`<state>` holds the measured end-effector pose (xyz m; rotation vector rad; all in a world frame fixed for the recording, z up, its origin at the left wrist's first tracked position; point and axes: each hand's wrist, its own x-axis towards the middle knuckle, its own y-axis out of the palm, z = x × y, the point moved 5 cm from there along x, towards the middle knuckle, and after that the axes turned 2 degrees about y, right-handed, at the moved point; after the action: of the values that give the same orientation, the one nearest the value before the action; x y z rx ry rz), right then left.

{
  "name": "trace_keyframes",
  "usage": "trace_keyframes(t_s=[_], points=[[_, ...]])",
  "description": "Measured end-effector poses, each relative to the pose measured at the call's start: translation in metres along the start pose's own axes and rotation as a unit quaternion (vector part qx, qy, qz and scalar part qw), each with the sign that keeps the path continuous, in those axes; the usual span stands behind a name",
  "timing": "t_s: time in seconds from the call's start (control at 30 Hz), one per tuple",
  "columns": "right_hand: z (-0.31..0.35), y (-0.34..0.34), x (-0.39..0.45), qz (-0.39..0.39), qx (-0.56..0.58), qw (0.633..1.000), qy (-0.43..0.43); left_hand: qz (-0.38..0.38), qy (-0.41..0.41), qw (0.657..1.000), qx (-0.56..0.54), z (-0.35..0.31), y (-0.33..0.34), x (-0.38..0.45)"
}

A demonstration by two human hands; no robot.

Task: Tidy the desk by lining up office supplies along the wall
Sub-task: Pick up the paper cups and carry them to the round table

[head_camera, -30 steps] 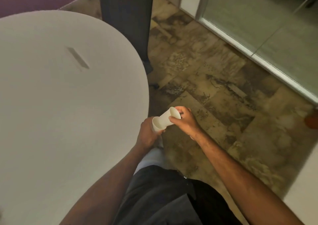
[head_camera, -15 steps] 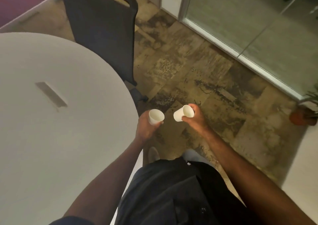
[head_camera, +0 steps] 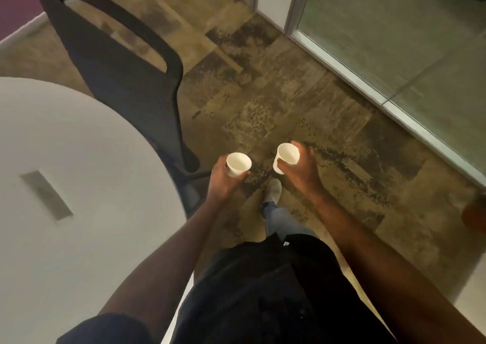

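Beside desk (head_camera: pixel 79 159), above floor: left hand (head_camera: pixel 223 179) fingers grasping white cup (head_camera: pixel 238 164); right hand (head_camera: pixel 299 170) fingers grasping second cup (head_camera: pixel 286 156), apart.

Table (head_camera: pixel 79 159) left; chair (head_camera: pixel 126 80) behind it; glass partition (head_camera: pixel 394 41) right

There is only one view, from a camera on the person's head. It looks steeply down and a little forward, over the person's dark shirt (head_camera: pixel 276 291) and both forearms to the patterned brown floor (head_camera: pixel 276 101). The round white table (head_camera: pixel 79 185) fills the near left side. The dark office chair (head_camera: pixel 126 80) stands farther on the left, and the glass partition (head_camera: pixel 394 41) runs along the far right.
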<state>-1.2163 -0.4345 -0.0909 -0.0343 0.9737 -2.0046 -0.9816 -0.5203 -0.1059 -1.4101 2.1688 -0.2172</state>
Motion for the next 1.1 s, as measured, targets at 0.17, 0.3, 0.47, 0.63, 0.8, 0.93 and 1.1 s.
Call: trace_keyframes(t_s=[0.17, 0.3, 0.47, 0.63, 0.8, 0.93, 1.1], points=[[0.033, -0.029, 0.121, 0.021, -0.003, 0.999, -0.049, -0.045, -0.037, 0.998, -0.008, -0.048, 0.024, 0.088], [0.068, -0.049, 0.210, 0.038, -0.007, 0.997, -0.074, -0.092, -0.067, 0.993, -0.023, -0.092, 0.031, 0.154], [0.128, -0.046, 0.309, 0.054, 0.016, 0.992, -0.110, -0.168, -0.043, 0.982, -0.080, -0.133, 0.018, 0.243], [0.199, -0.014, 0.407, 0.097, 0.014, 0.985, -0.142, -0.290, -0.060, 0.952, -0.078, -0.156, -0.025, 0.336], [0.284, 0.027, 0.489, 0.131, 0.013, 0.981, -0.146, -0.367, -0.108, 0.919, -0.102, -0.171, -0.078, 0.436], [0.363, 0.066, 0.545, 0.163, 0.001, 0.967, -0.195, -0.395, -0.114, 0.904, -0.121, -0.186, -0.126, 0.509], [0.459, 0.123, 0.594, 0.198, -0.019, 0.952, -0.231, -0.437, -0.111, 0.880, -0.147, -0.186, -0.197, 0.559]])
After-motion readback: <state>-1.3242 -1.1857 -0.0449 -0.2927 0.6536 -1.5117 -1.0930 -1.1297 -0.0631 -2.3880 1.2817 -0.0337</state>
